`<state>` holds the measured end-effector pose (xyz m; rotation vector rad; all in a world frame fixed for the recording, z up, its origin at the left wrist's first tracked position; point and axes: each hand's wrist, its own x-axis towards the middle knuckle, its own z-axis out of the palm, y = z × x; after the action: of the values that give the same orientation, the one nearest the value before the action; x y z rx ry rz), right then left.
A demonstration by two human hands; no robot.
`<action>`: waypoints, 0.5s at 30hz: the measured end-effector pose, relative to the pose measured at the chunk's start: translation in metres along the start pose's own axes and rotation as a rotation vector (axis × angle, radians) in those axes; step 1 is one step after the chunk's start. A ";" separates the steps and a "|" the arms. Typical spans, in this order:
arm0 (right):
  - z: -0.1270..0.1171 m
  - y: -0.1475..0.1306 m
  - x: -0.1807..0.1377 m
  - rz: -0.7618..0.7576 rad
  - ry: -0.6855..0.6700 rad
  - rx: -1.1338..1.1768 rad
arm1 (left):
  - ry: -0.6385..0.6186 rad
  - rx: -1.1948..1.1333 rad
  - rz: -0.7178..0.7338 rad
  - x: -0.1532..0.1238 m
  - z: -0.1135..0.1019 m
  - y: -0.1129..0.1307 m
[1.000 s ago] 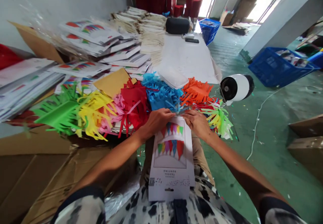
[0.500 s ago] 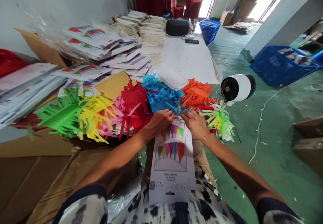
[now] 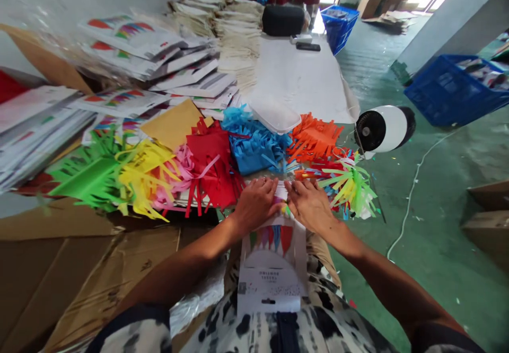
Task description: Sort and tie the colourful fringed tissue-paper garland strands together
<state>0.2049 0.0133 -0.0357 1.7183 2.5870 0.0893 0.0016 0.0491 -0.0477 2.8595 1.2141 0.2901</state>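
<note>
A white printed card pack [image 3: 272, 268] showing coloured pennants lies on my lap, its far end at the table edge. My left hand [image 3: 256, 204] and my right hand [image 3: 310, 202] lie side by side, fingers flat, pressing on the pack's upper end. Just beyond the fingers sit heaps of fringed paper tassels: blue [image 3: 254, 146], orange [image 3: 314, 138], red [image 3: 212, 165], yellow [image 3: 147, 175], green [image 3: 89, 175], and a mixed bundle [image 3: 348, 186] to the right of my right hand.
Stacks of printed packs [image 3: 131, 51] cover the table's left side. A white tray [image 3: 274, 114] sits behind the blue tassels. A small white fan [image 3: 384, 128] stands at the table's right edge. Blue crates [image 3: 449, 88] stand on the green floor. Cardboard [image 3: 79, 268] lies lower left.
Both hands have slid down the pack toward me and now lie flat on its upper end; before, their fingertips pinched at its top edge by the blue tassels.
</note>
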 end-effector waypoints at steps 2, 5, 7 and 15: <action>-0.001 0.001 -0.001 0.018 -0.007 0.022 | 0.007 -0.039 -0.014 0.002 0.000 -0.003; 0.000 0.002 -0.004 0.035 0.012 0.028 | 0.104 -0.136 -0.007 -0.008 -0.002 -0.008; 0.004 0.001 -0.007 0.049 0.054 0.033 | 0.240 -0.203 -0.053 -0.029 -0.002 -0.003; 0.020 -0.003 -0.013 0.009 0.237 0.130 | 0.397 -1.101 -0.924 -0.143 0.025 0.063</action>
<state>0.2084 0.0010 -0.0561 1.8676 2.8094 0.1357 -0.0461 -0.0963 -0.0900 1.2139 1.5591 1.0551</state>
